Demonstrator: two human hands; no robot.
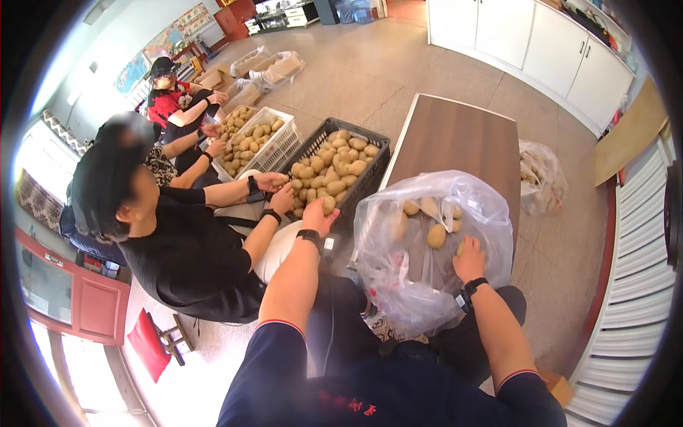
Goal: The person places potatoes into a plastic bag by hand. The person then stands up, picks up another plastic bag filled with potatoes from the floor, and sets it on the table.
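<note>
My left hand (318,218) is closed around a potato (329,204) at the near corner of a black crate (378,165) heaped with potatoes. My right hand (469,260) reaches into an open clear plastic bag (384,267), its fingers curled on a potato (460,248) that is partly hidden by them. Several loose potatoes, one of them a larger potato (436,236), lie inside the bag. The bag rests against the near end of a brown wooden table (462,135) and over my lap. Both my wrists carry dark bands.
A co-worker in black (192,249) sits at my left, hands at the crate. Beyond are a white crate (288,142) of potatoes and another person in red (165,107). A filled plastic bag (544,178) stands right of the table. A red folding stool (151,345) is behind left.
</note>
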